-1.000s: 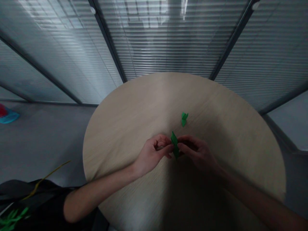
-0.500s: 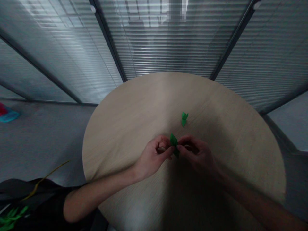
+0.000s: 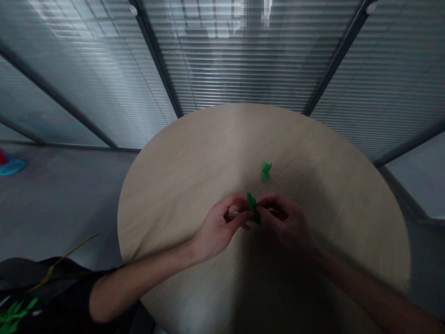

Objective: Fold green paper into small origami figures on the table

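Hands: left hand (image 3: 220, 227) and right hand (image 3: 287, 221) pinch a folded green paper (image 3: 253, 208), fingers (image 3: 240, 215) closed narrow on it.
Worktop: a small green paper piece (image 3: 266, 171) lies nearby on the round worktop (image 3: 167, 199).

From where I'm operating, this reads as an office: glass partition walls (image 3: 79, 93) in dark metal frames (image 3: 156, 58) run around the room, slatted blinds (image 3: 243, 69) hang behind the glass, and a round pale-wood meeting table (image 3: 167, 195) stands on a grey floor (image 3: 59, 208).

Round wooden table (image 3: 181, 157) standing near glass partitions (image 3: 79, 93).
Slatted blinds (image 3: 243, 65) are filtering pale light above the grey floor (image 3: 59, 208).
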Demonstrator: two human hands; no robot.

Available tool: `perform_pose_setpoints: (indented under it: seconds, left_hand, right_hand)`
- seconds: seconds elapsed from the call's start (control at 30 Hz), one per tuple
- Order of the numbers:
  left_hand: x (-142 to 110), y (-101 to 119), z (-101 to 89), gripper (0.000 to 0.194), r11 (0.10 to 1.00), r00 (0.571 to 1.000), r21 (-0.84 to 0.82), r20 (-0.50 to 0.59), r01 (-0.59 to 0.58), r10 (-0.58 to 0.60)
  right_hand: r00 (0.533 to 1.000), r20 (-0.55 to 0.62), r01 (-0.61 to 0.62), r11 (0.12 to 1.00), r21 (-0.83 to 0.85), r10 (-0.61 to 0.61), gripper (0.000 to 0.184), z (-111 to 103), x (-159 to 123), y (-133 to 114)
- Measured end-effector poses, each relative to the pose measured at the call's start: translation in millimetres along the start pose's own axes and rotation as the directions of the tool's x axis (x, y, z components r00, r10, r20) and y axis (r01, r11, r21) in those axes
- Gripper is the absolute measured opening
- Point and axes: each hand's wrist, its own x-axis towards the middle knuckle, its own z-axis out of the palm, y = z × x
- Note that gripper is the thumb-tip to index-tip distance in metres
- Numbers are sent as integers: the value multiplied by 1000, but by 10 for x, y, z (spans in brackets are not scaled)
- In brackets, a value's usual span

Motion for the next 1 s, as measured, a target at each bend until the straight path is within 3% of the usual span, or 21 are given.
perform_pose_setpoints:
  seconds: [0.17, 0.47, 0.6, 0.8, 1.0]
  left_hand:
    - [11, -6, -13, 10, 1000, 1000, 16, 9, 26, -27]
    - [10, -51, -14, 15, 998, 999, 61, -50, 19, -16]
    - [8, -66, -37, 14, 990, 999, 143, -44, 22, -16]
    - [0, -13, -53, 13, 946, 994, 318, -72, -52, 79]
    - [4, -41, -50, 17, 961, 996, 277, -82, 0, 23]
  right_hand:
    - [996, 42, -86, 996, 33, 85, 18, -25, 17, -18]
    - [988, 82, -123, 990, -67, 128, 20, -45, 37, -34]
    - [990, 71, -118, 992, -49, 121, 22, -40, 38, -20]
    - [989, 106, -98, 994, -44, 102, 23, -37, 27, 15]
    - [988, 121, -88, 994, -59, 95, 23, -45, 29, 21]
